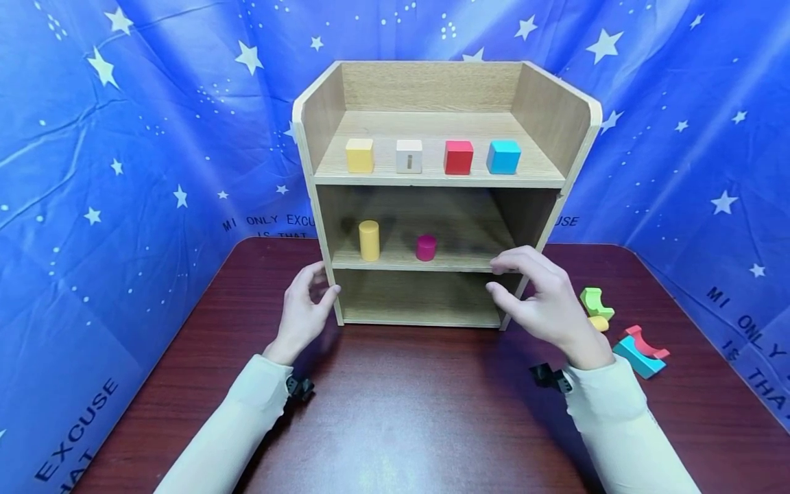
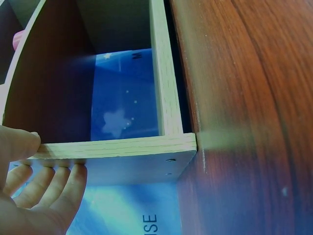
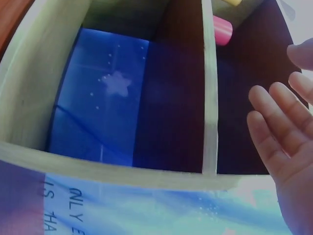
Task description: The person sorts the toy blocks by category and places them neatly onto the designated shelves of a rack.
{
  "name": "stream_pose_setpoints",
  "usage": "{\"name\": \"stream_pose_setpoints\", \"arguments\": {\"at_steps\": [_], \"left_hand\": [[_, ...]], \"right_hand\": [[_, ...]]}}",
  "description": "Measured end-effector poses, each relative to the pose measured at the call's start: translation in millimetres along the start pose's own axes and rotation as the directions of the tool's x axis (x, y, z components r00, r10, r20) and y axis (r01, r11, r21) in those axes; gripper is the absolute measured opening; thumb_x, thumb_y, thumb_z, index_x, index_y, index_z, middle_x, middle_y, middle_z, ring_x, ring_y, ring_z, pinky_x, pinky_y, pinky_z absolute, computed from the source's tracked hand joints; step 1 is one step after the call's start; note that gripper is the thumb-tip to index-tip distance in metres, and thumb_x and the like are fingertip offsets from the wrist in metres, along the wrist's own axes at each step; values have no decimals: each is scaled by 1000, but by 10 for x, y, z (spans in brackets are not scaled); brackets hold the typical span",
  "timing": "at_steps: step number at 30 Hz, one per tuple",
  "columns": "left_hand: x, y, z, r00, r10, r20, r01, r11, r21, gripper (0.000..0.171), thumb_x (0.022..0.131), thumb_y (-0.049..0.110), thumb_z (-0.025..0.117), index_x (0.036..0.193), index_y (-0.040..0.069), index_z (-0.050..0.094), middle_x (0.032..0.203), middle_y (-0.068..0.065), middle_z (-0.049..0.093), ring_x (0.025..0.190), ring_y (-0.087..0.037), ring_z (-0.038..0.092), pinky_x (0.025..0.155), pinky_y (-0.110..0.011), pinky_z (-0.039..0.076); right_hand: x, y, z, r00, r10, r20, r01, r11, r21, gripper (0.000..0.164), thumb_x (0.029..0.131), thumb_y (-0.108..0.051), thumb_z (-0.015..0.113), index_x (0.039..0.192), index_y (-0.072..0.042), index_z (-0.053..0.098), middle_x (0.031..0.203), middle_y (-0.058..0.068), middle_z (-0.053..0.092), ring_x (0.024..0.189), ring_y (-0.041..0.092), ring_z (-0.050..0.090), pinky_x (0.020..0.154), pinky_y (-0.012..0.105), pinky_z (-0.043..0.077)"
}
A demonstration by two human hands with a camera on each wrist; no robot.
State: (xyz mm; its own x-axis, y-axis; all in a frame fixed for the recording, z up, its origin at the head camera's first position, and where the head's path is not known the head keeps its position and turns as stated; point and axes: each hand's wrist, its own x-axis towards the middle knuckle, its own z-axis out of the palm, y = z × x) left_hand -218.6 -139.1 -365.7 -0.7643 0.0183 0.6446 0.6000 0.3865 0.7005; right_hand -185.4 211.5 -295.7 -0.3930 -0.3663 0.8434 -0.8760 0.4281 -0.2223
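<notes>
Evidently, the step in hand was a matter of the shelf (image 1: 432,86), which stood upright on the table (image 1: 382,412). The left hand (image 1: 302,309) pinched the front edge of its left side, thumb at the front and fingers against the outer face. The right hand (image 1: 549,295) hovered by the right side, thumb and fingers curved and wide apart, holding nothing; whether a fingertip touched the wood, I could not tell. The next move, I judged, called for a firm right-hand hold to match the left, and a level, gentle touch, since the loose pieces stood near the front edges.

By count, there was one shelf with three tiers. Four cubes stood in a row on the top tier: yellow cube (image 1: 360,156), white cube (image 1: 409,158), red cube (image 1: 459,158) and blue cube (image 1: 503,158). Two cylinders stood apart on the middle tier, a tall yellow cylinder (image 1: 369,241) and a short magenta cylinder (image 1: 426,248). Four more pieces showed beyond the right hand: green arch (image 1: 592,302), small yellow piece (image 1: 599,323), partly hidden, red arch (image 1: 640,344) and blue block (image 1: 638,358), these last two touching
</notes>
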Motion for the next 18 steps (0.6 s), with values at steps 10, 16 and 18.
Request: {"name": "stream_pose_setpoints", "arguments": {"at_steps": [10, 16, 18], "left_hand": [[-3, -1, 0, 1000, 13, -4, -13, 1000, 0, 40, 80, -14, 67, 118, -12, 55, 103, -28, 61, 92, -37, 64, 76, -45, 59], [-5, -4, -1, 1000, 15, 0, -15, 1000, 4, 39, 80, -14, 67, 118, -11, 55, 104, -29, 60, 93, -37, 64, 77, -44, 59], [-7, -3, -1, 1000, 10, -3, -10, 1000, 6, 39, 80, -14, 67, 118, -11, 55, 103, -28, 60, 93, -37, 64, 77, -44, 59]], "right_hand": [[46, -117, -154, 999, 5, 39, -4, 999, -34, 29, 65, 8, 69, 94, 4, 66, 90, 15, 64, 88, 20, 58, 84, 14, 44], [51, -144, -233, 998, 35, 50, -32, 998, -51, 26, 66, 10, 66, 91, 3, 66, 87, 14, 64, 81, 20, 57, 80, 12, 43], [25, -93, -258, 997, 48, 62, -45, 997, -55, 26, 67, 9, 66, 92, 2, 66, 88, 13, 64, 80, 20, 57, 80, 12, 43]]}}
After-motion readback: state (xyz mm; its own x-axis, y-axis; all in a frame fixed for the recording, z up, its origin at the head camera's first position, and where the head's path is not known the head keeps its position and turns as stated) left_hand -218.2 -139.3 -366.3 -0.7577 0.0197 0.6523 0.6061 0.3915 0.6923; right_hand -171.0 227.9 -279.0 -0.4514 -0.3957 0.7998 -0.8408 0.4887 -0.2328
